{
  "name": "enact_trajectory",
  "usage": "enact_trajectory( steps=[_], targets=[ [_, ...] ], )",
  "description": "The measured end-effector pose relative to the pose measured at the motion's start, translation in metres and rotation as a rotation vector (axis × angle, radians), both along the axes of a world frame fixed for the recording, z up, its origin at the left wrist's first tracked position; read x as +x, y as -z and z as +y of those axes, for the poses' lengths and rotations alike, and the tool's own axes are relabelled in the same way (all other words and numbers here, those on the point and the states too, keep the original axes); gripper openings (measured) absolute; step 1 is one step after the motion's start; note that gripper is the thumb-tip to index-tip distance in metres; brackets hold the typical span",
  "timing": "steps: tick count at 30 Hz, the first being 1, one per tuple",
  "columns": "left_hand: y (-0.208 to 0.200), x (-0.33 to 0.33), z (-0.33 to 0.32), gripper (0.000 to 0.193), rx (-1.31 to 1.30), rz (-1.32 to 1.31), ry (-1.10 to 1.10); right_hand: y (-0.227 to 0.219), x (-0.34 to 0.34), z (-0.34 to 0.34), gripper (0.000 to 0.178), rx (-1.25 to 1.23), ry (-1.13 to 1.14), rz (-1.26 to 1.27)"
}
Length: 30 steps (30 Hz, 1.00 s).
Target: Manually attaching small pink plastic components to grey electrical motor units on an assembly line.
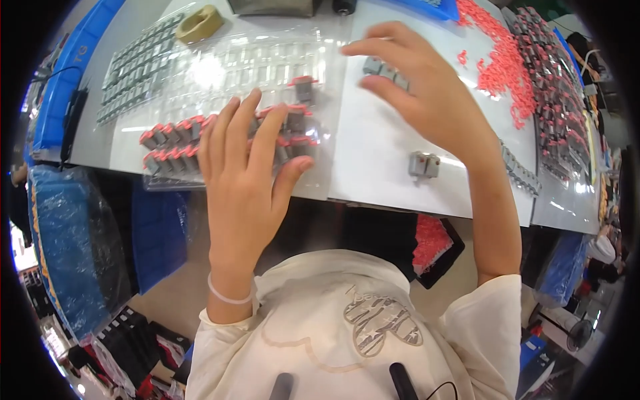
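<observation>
My left hand [240, 160] is spread over a clear plastic tray [327, 87], its fingertips above rows of small grey blocks with red collars [175, 159]. Whether the fingers press on the blocks cannot be seen. One more red-collared block [303, 89] stands apart, above the rows. To the right, my right hand [427, 87] hovers with thumb and fingers apart near a few plain grey blocks [385, 70], which it partly covers. A pair of grey blocks [424, 165] sits nearer the table's front edge.
Loose red pieces [500, 73] lie heaped at the far right, beside a mass of grey and red parts [550, 100]. A tape roll [200, 25] rests near rows of grey parts [137, 67] at the far left. Blue bins [63, 80] stand along the left edge.
</observation>
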State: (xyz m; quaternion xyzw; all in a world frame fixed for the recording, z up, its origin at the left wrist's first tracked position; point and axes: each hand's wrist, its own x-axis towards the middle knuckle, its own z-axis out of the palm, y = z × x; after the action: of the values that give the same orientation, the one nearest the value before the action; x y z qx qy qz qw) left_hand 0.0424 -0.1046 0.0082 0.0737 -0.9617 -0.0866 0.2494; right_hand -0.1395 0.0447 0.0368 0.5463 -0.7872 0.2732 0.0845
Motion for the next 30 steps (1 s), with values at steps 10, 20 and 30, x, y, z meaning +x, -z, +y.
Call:
enact_trajectory(
  steps=[10,20,30],
  targets=[
    [-0.003,-0.050,0.086,0.045,0.414,-0.225,0.463,-0.027,-0.078,0.170,0.022,-0.281,0.671,-0.475],
    [-0.004,-0.063,0.090,0.037,0.334,-0.256,0.432,0.001,-0.113,0.125,0.021,0.092,0.400,-0.438],
    [-0.010,-0.065,0.084,0.036,0.250,-0.331,0.423,0.004,-0.126,0.102,0.012,0.342,0.414,-0.366]
  ],
)
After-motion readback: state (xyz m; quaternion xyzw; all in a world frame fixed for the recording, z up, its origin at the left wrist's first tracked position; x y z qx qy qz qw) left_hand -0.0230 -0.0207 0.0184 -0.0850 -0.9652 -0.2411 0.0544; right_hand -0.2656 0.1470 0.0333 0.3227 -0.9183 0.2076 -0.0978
